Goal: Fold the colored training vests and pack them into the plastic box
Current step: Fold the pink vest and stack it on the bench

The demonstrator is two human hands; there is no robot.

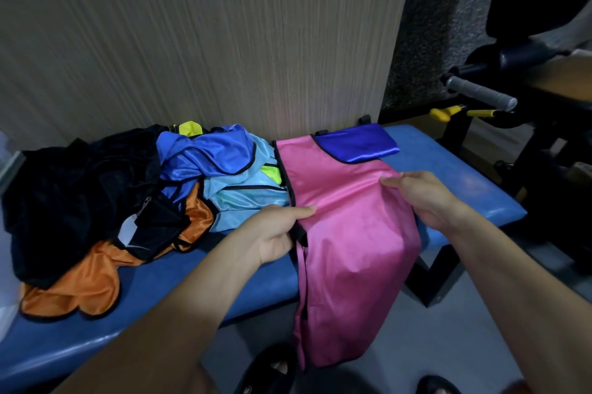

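Head: both hands pinch glossy pink vest (346,233)

The pink vest (349,233) is thin, shiny cloth with black binding. The folded blue vest (358,145), far right, is glossier still, like satin. In the left pile, the orange vest (80,288) has a soft sheen, the light blue vest (250,201) shows fine mesh, and the black cloth (80,195) is matt. The bench (448,175) is smooth blue vinyl on a matt black metal frame. The wall (192,41) looks like matt, streaked wood grain.
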